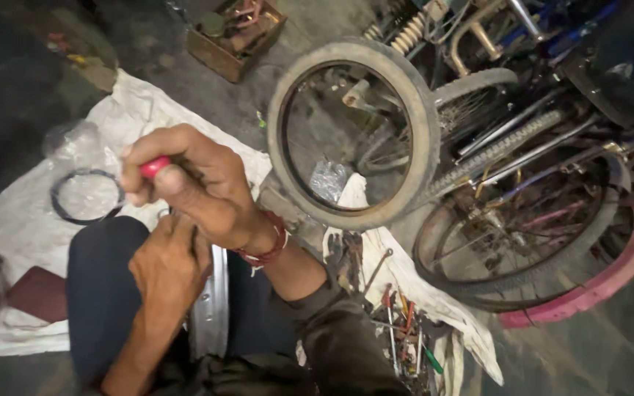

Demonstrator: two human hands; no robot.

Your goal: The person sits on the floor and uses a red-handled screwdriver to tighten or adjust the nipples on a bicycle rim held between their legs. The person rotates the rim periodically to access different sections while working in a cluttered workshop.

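Observation:
My right hand (192, 183) is closed around a tool with a red handle (154, 166), held above my lap. Just below it, my left hand (169, 264) rests fingers-down against a shiny metal wheel rim (210, 315) that lies across my dark-trousered knees. A red cord bracelet (267, 246) circles my right wrist. What the tool's tip touches is hidden by my fingers.
A tyred bicycle wheel (354, 132) stands ahead on the ground. More wheels, a pink tyre (596, 286) and bike frames pile at the right. A white cloth (31, 220) carries a black ring (86, 194). Loose hand tools (401, 330) lie at lower right; a box (235, 33) stands far back.

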